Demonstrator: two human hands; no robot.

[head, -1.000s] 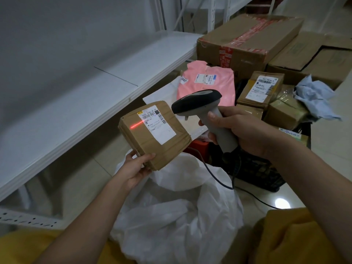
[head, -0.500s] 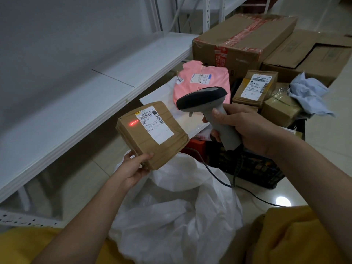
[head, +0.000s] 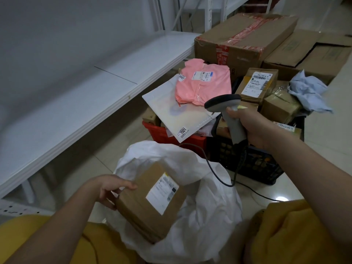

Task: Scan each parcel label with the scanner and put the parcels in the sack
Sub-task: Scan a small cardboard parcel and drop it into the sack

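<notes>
Over the sack mouth: parcel (head: 150,201) was tilted, label up, partly inside the white sack (head: 207,212).
Left hand (head: 109,189): gripped the parcel's near left edge, thumb on top.
Right hand (head: 253,128): clasped the scanner (head: 227,109) handle, held clear above the crates.
Handling: taped cardboard, judged stiff and light, one hand sufficing; tape possibly slick.
Hold: edges or corners, judged best.

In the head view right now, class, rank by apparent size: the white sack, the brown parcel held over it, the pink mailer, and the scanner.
1. white sack
2. brown parcel, though it is nearer the camera
3. pink mailer
4. scanner
</notes>
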